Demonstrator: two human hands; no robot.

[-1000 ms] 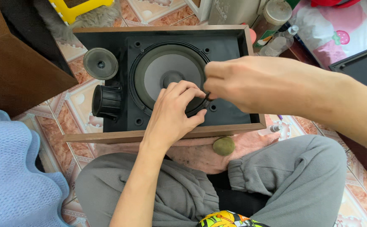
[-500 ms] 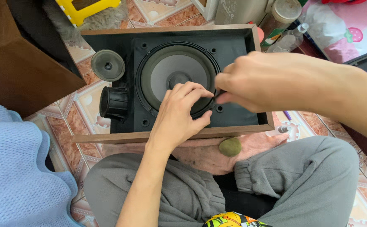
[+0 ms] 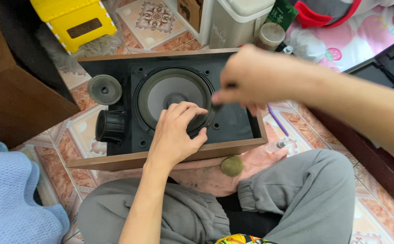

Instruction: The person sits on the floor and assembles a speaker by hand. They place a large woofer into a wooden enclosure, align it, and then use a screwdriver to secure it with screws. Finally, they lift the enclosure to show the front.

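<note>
Seated cross-legged on a tiled floor, a person works over a wood-framed speaker box lying face-up across the feet. Left hand rests palm-down on the lower rim of the big grey speaker cone, fingers curled loosely, thumb out – gripping nothing. Right hand hovers at the cone's right edge, fingers pinched tight; can't tell what's pinched, if anything – too blurred. Small round tweeter and black tube sit at the panel's left, clear of both hands. Tight quarters: brown cabinet just left, yellow stool behind, white bin near the top edge w/ little free floor around.
</note>
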